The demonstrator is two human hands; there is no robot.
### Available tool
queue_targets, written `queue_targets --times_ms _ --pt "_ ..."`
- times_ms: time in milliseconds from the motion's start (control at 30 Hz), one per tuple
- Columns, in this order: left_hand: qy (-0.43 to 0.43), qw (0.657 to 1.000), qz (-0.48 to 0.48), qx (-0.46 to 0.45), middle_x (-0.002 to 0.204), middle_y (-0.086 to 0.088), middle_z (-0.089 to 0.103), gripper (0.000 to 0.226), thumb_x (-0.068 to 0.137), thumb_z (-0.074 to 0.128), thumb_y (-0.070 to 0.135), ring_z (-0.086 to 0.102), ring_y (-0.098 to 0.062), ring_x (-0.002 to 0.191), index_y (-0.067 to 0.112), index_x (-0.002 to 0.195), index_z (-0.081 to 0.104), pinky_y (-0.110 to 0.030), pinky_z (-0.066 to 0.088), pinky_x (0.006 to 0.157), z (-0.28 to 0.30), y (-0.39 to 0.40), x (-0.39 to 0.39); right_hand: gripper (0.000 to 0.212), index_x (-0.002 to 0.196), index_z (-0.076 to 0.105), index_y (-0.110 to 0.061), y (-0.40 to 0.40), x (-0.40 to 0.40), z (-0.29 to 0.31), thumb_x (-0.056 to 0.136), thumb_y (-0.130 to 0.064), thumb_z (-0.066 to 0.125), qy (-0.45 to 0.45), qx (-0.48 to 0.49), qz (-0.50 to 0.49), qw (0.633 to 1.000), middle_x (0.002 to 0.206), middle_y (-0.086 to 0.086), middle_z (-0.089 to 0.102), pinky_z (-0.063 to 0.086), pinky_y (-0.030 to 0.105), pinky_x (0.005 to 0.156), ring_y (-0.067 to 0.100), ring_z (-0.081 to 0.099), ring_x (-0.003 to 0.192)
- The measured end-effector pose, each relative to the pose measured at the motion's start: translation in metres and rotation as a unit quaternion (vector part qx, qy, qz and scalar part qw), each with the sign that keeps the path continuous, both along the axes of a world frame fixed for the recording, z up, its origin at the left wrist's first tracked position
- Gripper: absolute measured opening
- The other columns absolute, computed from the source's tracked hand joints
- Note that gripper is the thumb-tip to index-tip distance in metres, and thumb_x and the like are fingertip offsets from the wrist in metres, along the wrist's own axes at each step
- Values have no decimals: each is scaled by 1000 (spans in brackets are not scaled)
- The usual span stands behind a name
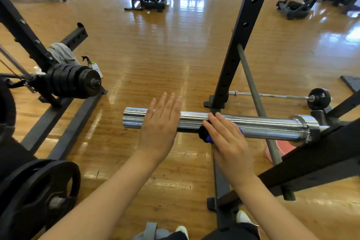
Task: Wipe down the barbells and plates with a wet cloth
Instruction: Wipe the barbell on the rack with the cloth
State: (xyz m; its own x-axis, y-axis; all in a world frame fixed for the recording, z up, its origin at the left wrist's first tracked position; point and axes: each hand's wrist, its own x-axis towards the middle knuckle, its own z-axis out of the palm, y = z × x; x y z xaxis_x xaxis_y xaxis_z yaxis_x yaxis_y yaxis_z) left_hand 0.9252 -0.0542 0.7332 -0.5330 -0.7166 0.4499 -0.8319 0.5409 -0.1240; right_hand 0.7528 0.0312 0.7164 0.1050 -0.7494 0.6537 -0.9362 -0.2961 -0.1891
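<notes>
A chrome barbell sleeve (253,124) runs level across the space in front of the person, its free end pointing left and its collar end sitting in the black rack (241,31) on the right. Both hands are on it. The left hand (161,124) lies flat over the bar near the free end, fingers straight and close together, palm down, gripping nothing. The right hand (226,138) is just beside it toward the collar, also with straight fingers, pressing a dark cloth (204,135) with a blue edge against the sleeve; the cloth bulges out from under the palm on the left side and a sliver of blue shows past the knuckles. How much cloth is wrapped under the bar I cannot tell. To the left, well apart from the hands, a stack of black plates (78,82) sits on a horizontal peg of another frame, with a grey rag (62,52) draped above it and a spray bottle (88,61) standing on the wooden floor (155,54) just behind. A larger black plate (44,191) fills the lower left corner. Beyond the rack upright, a thinner barbell (272,95) lies on the floor with a small black plate on its right end. Something pink (282,147) rests on the floor below the sleeve, partly hidden by the rack's grey brace. White shoe tips (242,217) show at the bottom edge.
</notes>
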Motion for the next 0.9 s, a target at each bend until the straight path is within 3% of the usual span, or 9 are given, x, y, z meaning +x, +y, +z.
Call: queue_targets --times_ms 67,200,300,367,433,533,667,767,900 --pt "-6 1000 3 7 136 -17 51 86 63 82 6 47 -34 128 1 136 37 -45 25 110 1 1 1 49 131 47 -10 6 -7 -1 84 -1 51 -12 -3 -9 1000 135 7 47 32 41 108 22 40 130" --pt "3 1000 3 29 132 -19 55 85 56 84 3 51 -36 124 -2 132 48 -49 28 106 8 4 -2 59 121 60 -1 9 -1 8 66 16 72 -58 0 -45 997 127 14 58 38 45 104 23 45 124" --pt "-19 997 -9 71 126 -19 59 89 46 88 10 56 -35 119 -2 127 55 -50 36 102 16 -2 -1 43 118 63 0 2 26 17 76 10 62 -73 -45 -16 996 123 14 62 40 38 105 23 52 120" --pt "-52 991 -19 121 138 -14 51 90 59 84 20 47 -29 129 3 137 45 -41 32 109 26 -6 -1 39 118 63 -1 -8 42 18 81 2 51 -68 -37 4 997 123 13 62 38 38 106 24 54 120" --pt "-72 983 -33 164 154 -4 29 87 79 69 30 25 -18 142 13 149 21 -31 13 116 31 -12 -1 41 120 62 -1 -17 46 15 81 1 51 -48 -3 11 999 125 14 61 36 38 108 26 53 121" --pt "-90 976 -34 194 157 2 21 88 81 65 32 16 -13 144 18 151 12 -28 7 116 38 -14 -2 41 123 60 -3 -17 34 8 83 -1 53 -7 22 16 1000 129 13 58 32 37 110 25 51 125" --pt "-103 984 -8 146 157 -4 18 92 79 67 32 11 -21 146 14 151 12 -40 -3 116 37 -6 -1 50 125 58 -5 -3 11 3 76 6 65 -19 2 -13 1000 130 11 57 35 41 108 24 49 126" --pt "-61 995 21 72 146 -15 41 100 58 84 18 32 -32 138 7 142 32 -56 8 112 19 5 1 60 124 56 -6 4 -1 1 69 10 73 -31 -5 -23 999 130 10 55 34 40 107 23 46 126" --pt "-39 998 50 25 141 -18 46 88 63 78 5 37 -35 135 3 138 31 -60 3 110 8 10 -4 61 120 62 -3 5 1 7 63 13 77 -50 10 -36 998 126 12 59 39 43 104 22 47 123"
